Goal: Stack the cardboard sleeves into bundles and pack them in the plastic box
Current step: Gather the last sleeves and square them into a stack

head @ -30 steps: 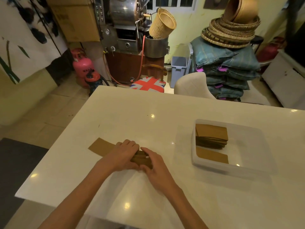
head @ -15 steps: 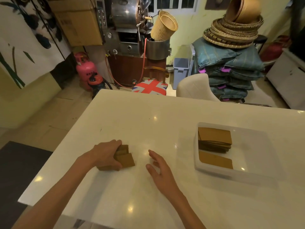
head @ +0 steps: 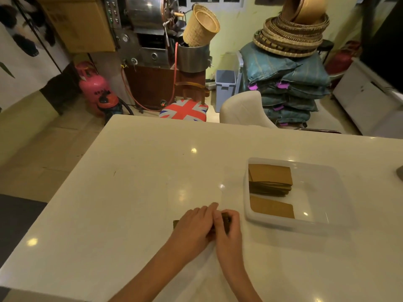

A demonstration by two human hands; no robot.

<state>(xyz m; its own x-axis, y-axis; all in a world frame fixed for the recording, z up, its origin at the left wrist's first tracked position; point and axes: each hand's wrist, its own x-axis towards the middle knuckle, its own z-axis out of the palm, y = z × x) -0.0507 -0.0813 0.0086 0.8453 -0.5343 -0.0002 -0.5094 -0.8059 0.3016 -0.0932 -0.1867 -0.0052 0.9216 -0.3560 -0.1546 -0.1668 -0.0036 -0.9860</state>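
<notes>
The left hand (head: 193,225) and right hand (head: 229,233) touch, fingers curled, gripping.

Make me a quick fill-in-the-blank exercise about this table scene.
The left hand and right hand hold a small bundle of brown cardboard sleeves on the glossy white ____.
The clear rectangular plastic box sits to the hands' ____.
Inside it, the tall brown sleeve stack lies ____ from the person than the flat one.
Missing: table; right; farther.

Small workshop or storeroom, likely roastery. Steel drum machine (head: 148,22) on wooden stand, pink gas cylinder (head: 93,88) just beside it, stacked teal woven sacks (head: 287,83), round woven bamboo trays (head: 292,38) piled on top.
</notes>
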